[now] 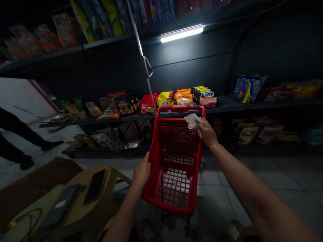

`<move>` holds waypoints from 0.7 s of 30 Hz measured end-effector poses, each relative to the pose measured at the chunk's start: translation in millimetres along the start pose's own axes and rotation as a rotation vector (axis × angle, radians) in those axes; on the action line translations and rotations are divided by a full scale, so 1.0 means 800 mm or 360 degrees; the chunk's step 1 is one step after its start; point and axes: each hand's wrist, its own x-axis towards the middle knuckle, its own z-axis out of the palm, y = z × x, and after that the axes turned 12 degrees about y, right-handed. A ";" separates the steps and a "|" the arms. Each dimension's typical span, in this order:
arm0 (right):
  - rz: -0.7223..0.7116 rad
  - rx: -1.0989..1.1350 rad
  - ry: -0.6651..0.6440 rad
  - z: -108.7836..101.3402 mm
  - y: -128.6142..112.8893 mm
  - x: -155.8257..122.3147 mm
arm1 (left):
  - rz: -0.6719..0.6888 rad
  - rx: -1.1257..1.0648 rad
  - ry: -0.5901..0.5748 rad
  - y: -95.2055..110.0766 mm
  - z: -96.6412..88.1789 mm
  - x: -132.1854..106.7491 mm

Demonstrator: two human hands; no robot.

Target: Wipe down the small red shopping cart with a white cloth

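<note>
A small red shopping cart of plastic with a grid floor stands in front of me, its handle bar towards the shelves. My left hand grips the cart's left rim, with the fingers mostly behind the wall. Near the cart's far right corner, my right hand pinches a crumpled white tissue just below the handle bar. The tissue overlaps the top of the red back panel; whether it touches the panel I cannot tell.
Snack packets line the dark shelf behind the cart. A metal pole slants down by the handle. On a yellowish stool at left lie a phone and a power bank. A person's legs show far left.
</note>
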 end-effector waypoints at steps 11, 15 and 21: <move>0.0259 0.0393 0.0099 -0.022 -0.032 -0.043 | 0.0009 -0.0047 -0.0031 0.004 0.005 0.007; 0.0420 0.0606 0.0117 -0.044 -0.078 -0.091 | 0.0026 -0.0092 -0.0006 0.004 0.009 0.007; 0.0520 0.0826 0.0089 -0.085 -0.142 -0.155 | 0.0019 -0.0047 0.0023 0.006 0.010 0.003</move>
